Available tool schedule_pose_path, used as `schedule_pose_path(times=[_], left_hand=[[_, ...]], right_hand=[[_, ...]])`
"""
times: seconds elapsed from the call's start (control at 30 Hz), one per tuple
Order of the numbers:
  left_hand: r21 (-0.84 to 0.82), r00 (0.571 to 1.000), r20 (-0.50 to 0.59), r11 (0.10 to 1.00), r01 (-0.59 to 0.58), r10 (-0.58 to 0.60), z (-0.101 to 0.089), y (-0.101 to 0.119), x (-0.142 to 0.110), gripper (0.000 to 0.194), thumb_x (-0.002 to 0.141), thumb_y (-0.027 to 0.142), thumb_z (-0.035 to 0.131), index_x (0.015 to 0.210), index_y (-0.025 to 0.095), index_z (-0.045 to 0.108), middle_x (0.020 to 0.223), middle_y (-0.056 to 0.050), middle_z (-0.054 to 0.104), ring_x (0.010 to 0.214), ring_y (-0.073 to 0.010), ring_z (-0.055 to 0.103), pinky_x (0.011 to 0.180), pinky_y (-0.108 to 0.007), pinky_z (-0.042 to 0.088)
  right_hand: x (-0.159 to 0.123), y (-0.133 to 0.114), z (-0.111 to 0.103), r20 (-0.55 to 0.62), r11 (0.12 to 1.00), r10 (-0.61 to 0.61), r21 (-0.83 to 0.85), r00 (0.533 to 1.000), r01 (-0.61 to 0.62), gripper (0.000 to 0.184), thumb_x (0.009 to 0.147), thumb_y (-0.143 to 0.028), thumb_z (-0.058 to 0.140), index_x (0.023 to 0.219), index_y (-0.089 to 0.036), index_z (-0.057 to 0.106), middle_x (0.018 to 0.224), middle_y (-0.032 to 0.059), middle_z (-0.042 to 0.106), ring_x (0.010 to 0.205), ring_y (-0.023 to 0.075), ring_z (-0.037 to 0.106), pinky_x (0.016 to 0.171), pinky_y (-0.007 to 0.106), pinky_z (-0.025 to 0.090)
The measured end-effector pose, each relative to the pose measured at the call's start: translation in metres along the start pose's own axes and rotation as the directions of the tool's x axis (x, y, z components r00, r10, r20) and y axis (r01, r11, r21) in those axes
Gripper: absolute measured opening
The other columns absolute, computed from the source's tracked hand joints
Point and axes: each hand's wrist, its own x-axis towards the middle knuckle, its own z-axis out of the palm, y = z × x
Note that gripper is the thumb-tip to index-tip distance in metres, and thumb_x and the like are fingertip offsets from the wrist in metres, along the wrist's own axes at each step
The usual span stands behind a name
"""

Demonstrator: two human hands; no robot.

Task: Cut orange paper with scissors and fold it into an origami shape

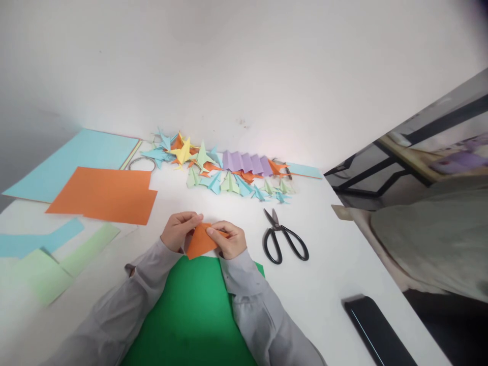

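Between my two hands is a small folded piece of orange paper (201,243), its pointed corner hanging toward me. My left hand (180,229) pinches its upper left edge between thumb and fingers. On the other side, my right hand (230,240) grips it with the thumb pressed on its face. Beneath my forearms lies a green sheet (192,305). To the right of my right hand rest black-handled scissors (280,235), their blades parted and pointing away from me.
Along the wall lie folded paper shapes (183,151) and a pleated purple paper (247,163). Orange sheets (107,194), a large blue sheet (76,162) and green strips (91,249) spread leftward. A black phone-like object (377,328) is at front right; another person's sleeve (430,229) shows beyond the table edge.
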Motion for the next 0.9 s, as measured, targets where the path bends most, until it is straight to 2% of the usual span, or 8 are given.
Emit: schedule_pose_path(times=[0.13,0.27,0.43,0.57,0.73,0.8,0.9], left_hand=[[0.134,0.993,0.086,0.987,-0.092,0.081,0.0014,0.0006,-0.0001,0.022,0.052,0.027,0.076,0.057,0.011,0.061,0.054,0.002,0.053,0.052,-0.0076,0.045,0.050,-0.020,0.034],[0.126,0.993,0.093,0.988,-0.085,0.074,-0.0003,0.0017,0.0013,0.021,0.049,0.025,0.077,0.053,0.011,0.061,0.051,0.003,0.051,0.050,-0.0073,0.044,0.048,-0.020,0.034],[0.095,0.997,0.047,0.994,-0.061,0.057,0.0020,0.0039,0.0002,0.024,0.047,0.025,0.077,0.047,0.011,0.059,0.047,0.004,0.049,0.046,-0.0062,0.041,0.046,-0.020,0.032],[0.089,0.995,0.001,0.991,-0.103,0.103,0.0058,0.0021,-0.0017,0.024,0.050,0.027,0.076,0.048,0.012,0.057,0.046,0.005,0.046,0.045,-0.0050,0.039,0.045,-0.019,0.029],[0.156,0.983,-0.060,0.975,-0.160,0.171,0.0058,-0.0022,-0.0016,0.032,0.057,0.028,0.072,0.042,0.013,0.048,0.043,0.005,0.042,0.042,-0.0045,0.034,0.041,-0.020,0.024],[0.173,0.978,-0.091,0.970,-0.172,0.190,0.0054,-0.0029,-0.0012,0.032,0.057,0.029,0.072,0.044,0.013,0.048,0.043,0.005,0.044,0.043,-0.0050,0.035,0.042,-0.020,0.025],[0.164,0.982,-0.106,0.977,-0.138,0.156,0.0053,-0.0018,-0.0013,0.028,0.061,0.035,0.069,0.051,0.013,0.054,0.048,0.003,0.049,0.046,-0.0061,0.039,0.044,-0.020,0.029]], right_hand=[[-0.0006,-0.0014,0.0009,0.012,1.000,-0.007,-0.019,1.000,0.007,0.015,0.061,-0.030,0.069,0.059,-0.016,0.065,0.054,0.0000,0.062,0.049,0.0106,0.052,0.050,0.023,0.041],[-0.0023,-0.0021,0.0034,0.011,1.000,0.023,-0.018,1.000,-0.023,0.013,0.060,-0.029,0.070,0.058,-0.016,0.065,0.052,-0.0006,0.061,0.048,0.0099,0.051,0.048,0.022,0.040],[-0.0028,-0.0043,0.0050,0.004,0.998,0.057,-0.025,0.998,-0.057,0.014,0.060,-0.030,0.070,0.057,-0.016,0.066,0.052,-0.0013,0.061,0.048,0.0096,0.051,0.049,0.022,0.041],[-0.0026,-0.0055,0.0041,0.000,0.997,0.051,-0.065,0.999,-0.051,0.016,0.060,-0.031,0.069,0.058,-0.016,0.065,0.051,-0.0013,0.059,0.047,0.0096,0.050,0.047,0.022,0.039],[-0.0057,-0.0049,0.0063,0.031,0.992,0.094,-0.090,0.995,-0.091,0.016,0.060,-0.031,0.069,0.058,-0.016,0.065,0.046,-0.0028,0.055,0.039,0.0069,0.041,0.038,0.020,0.033],[-0.0059,-0.0047,0.0071,0.023,0.992,0.098,-0.077,0.995,-0.096,0.015,0.059,-0.030,0.069,0.057,-0.016,0.064,0.046,-0.0029,0.054,0.040,0.0071,0.042,0.040,0.021,0.034],[-0.0041,-0.0047,0.0064,-0.012,0.994,0.105,-0.020,0.994,-0.105,0.014,0.056,-0.029,0.070,0.056,-0.016,0.064,0.047,-0.0026,0.055,0.042,0.0076,0.044,0.043,0.021,0.036]])
